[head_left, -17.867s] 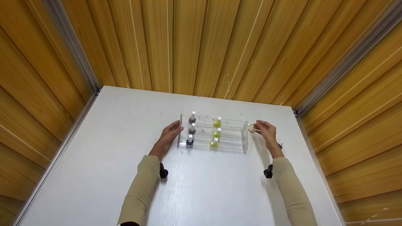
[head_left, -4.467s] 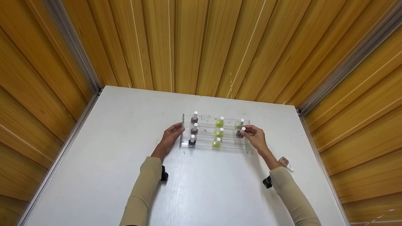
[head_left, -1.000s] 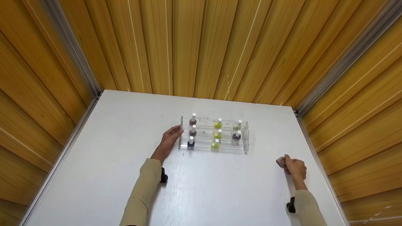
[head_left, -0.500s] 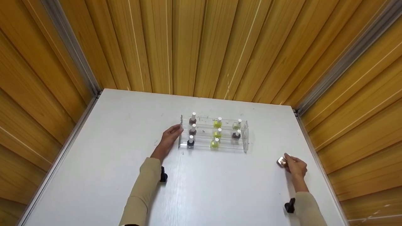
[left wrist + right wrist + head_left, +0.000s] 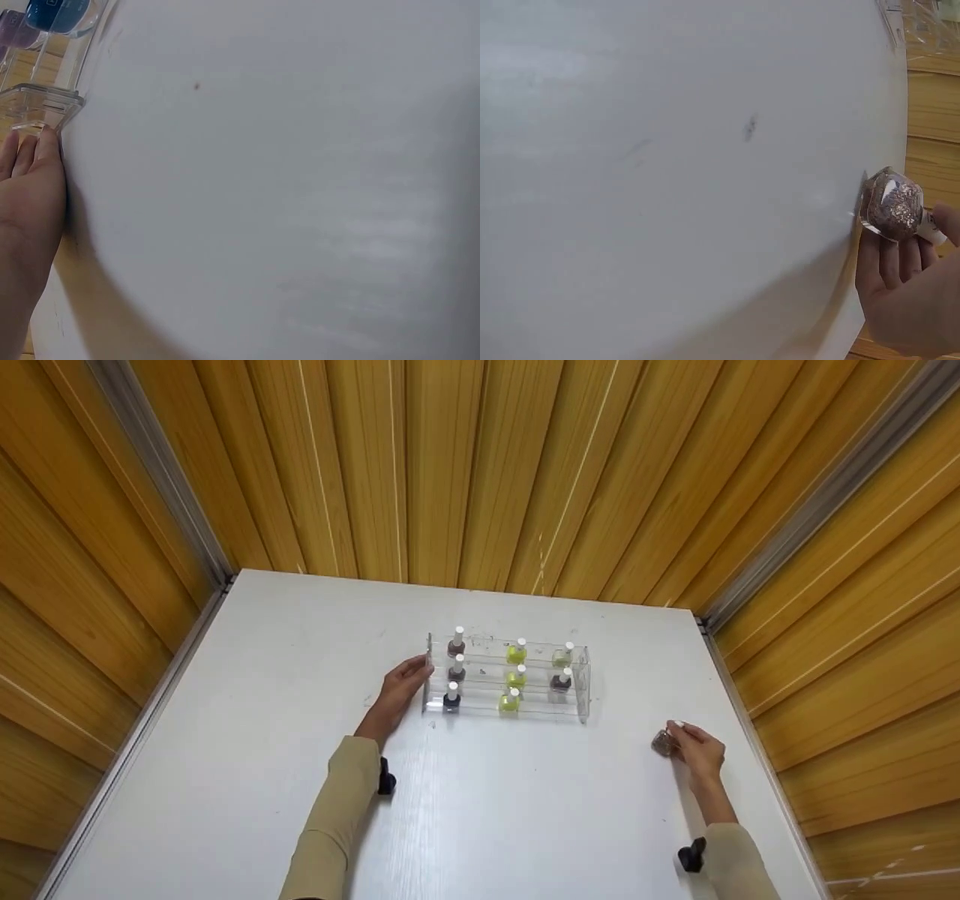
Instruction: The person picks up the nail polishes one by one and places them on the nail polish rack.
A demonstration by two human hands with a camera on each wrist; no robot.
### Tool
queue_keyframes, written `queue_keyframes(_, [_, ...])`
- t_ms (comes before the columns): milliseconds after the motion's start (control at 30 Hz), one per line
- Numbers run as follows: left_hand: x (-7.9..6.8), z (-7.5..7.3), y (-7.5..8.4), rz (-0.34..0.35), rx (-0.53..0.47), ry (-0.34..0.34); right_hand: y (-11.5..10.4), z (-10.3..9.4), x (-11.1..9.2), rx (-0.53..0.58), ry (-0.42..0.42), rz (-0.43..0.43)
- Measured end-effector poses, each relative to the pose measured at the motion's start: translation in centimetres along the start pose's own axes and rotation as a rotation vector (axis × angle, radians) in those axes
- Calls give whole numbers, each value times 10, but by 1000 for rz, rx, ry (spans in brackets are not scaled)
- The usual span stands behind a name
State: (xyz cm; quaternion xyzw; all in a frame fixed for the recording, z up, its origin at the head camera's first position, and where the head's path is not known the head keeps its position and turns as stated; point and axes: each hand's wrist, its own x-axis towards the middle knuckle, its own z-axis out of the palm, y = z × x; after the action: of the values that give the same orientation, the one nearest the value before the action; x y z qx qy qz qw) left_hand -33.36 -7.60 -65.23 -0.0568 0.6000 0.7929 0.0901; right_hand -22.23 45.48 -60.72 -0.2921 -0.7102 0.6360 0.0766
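Note:
My right hand (image 5: 699,751) pinches the white cap of a glittery brown nail polish bottle (image 5: 663,742), over the table right of the rack. The right wrist view shows copper glitter in the bottle (image 5: 897,205), tilted with its cap toward the thumb. My left hand (image 5: 400,690) touches the left end of a clear tiered rack (image 5: 544,711), its fingers extended against the end panel (image 5: 41,94). Dark and purplish polish bottles (image 5: 451,701) form the left column; yellow ones (image 5: 509,703) the middle. At right stand a pale bottle (image 5: 562,658) on top and a dark one (image 5: 560,682) below.
The rack stands on a white table (image 5: 480,810) with scattered small marks. Wood-panelled walls (image 5: 465,472) and grey metal frame posts enclose its back and sides. A black wrist camera (image 5: 691,855) sits by each sleeve.
Since the oldest frame, a pale and a dark bottle have joined the rack's right column. My right hand has moved from the rack and lifted the glittery bottle; my left hand stays put.

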Motion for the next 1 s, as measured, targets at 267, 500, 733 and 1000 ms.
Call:
queue_keyframes(267, [0,1,-1,-17,21,-2,-15,17,-8,77,-87,-27])
queue_keyframes(500, [0,1,-1,2,3,-16,-21,35,-12,79,-145,-90])
queue_keyframes(733, [0,-3,-2,-11,-8,-2,-28,51,-15,57,-163,-149])
queue_keyframes(1000, [2,-4,-3,6,4,-18,-40,64,-21,4,-204,-190])
